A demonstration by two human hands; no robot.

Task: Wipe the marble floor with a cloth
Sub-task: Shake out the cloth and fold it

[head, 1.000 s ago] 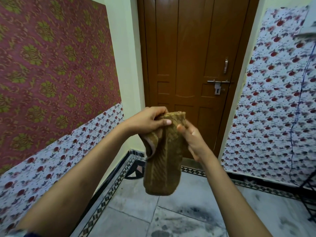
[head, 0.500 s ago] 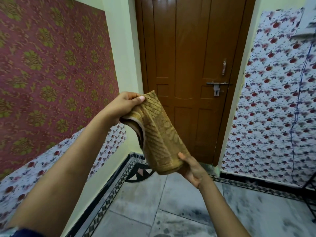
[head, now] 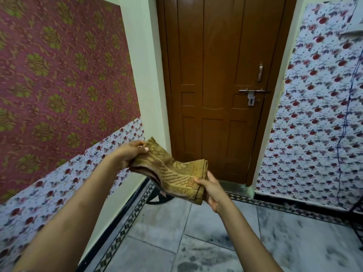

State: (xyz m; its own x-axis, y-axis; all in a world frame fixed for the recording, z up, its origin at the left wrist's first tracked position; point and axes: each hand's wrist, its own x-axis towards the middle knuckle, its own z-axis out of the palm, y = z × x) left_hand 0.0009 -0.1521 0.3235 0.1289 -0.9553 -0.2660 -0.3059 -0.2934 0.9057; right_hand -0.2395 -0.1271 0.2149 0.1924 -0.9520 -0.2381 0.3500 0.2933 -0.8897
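A folded mustard-brown patterned cloth (head: 169,170) is held in the air in front of me, well above the grey marble floor (head: 196,246). My left hand (head: 130,153) grips its upper left end, thumb on top. My right hand (head: 213,190) pinches the lower right end, thumb on the front face and fingers behind. The cloth sags a little between the two hands and lies nearly level.
A closed brown wooden door (head: 216,85) with a metal latch (head: 251,91) stands straight ahead. Patterned walls run along both sides. The floor has a black-and-white patterned border (head: 121,232) and dark smudges (head: 198,258). A dark metal stand (head: 356,222) pokes in at the right.
The cloth hung down from both hands near its top. My right hand slid down to its lower end and lifted it, so the cloth now lies stretched and folded between the hands.
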